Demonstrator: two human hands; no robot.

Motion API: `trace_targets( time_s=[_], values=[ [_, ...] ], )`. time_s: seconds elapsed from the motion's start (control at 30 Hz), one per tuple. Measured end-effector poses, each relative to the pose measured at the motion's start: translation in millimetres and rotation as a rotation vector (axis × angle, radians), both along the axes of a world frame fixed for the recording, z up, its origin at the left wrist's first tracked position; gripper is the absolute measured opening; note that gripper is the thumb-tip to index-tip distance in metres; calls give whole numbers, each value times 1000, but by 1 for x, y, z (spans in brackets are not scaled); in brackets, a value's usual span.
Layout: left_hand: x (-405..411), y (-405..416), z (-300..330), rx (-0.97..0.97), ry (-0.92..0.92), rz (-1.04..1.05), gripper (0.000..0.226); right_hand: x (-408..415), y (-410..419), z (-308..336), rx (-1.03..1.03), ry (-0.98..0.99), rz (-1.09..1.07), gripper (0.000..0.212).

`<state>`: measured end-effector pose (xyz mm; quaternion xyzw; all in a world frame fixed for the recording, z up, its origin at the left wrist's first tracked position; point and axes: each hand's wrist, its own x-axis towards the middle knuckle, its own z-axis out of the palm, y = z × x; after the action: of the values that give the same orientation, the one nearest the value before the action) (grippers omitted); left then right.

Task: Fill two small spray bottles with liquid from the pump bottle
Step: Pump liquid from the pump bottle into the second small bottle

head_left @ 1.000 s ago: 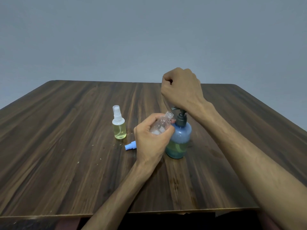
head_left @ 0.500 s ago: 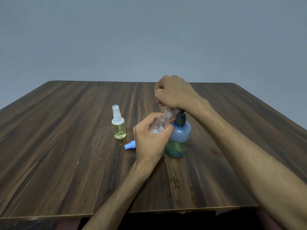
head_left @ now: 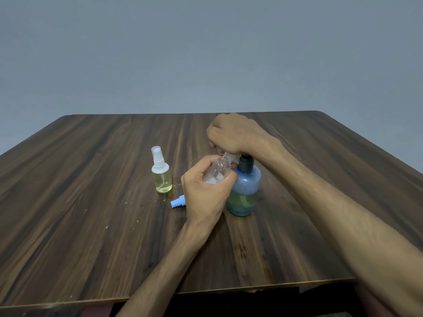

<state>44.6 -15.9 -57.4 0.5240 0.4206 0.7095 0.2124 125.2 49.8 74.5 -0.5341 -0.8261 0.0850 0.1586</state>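
Left hand (head_left: pixel 206 193) grips the clear small bottle (head_left: pixel 218 171), tilted, open neck up against the pump bottle's (head_left: pixel 245 191) spout. Right hand (head_left: pixel 233 133) fisted on top of the pump head — fingers curled over it, pressing. Pump bottle stands on the worktop (head_left: pixel 91 225), blue, yellowish liquid in the lower part. Capped spray bottle (head_left: pixel 161 175) with yellow liquid stands upright to the left, apart. Blue spray cap (head_left: pixel 178 202) lies on its side just beside the left hand.

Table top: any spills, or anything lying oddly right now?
No spill shows. The blue spray cap lies on its side on the table, off the clear bottle held tilted in the left hand. Small pale specks dot the wood nearby.
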Motion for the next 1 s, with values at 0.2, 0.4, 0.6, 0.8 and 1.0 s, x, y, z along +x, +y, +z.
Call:
trace_targets(
  time_s=[0.2, 0.4, 0.6, 0.8, 1.0],
  values=[
    [-1, 1, 0, -11, -11, -8, 17, 0, 3, 0, -74, -59, 35, 37],
    [-3, 1, -1, -4, 10, -11, 22, -1, 0, 5, 27, -14, 29, 39],
    [-1, -1, 1, -9, -13, -11, 18, -1, -1, 1, 4, -25, 15, 42],
    [-1, -3, 4, -2, -16, -23, 20, 1, 3, 16, -46, 53, 4, 37],
    [0, -3, 4, -2, 12, -2, 16, 2, 0, -2, 51, 76, -46, 34]
  ],
)
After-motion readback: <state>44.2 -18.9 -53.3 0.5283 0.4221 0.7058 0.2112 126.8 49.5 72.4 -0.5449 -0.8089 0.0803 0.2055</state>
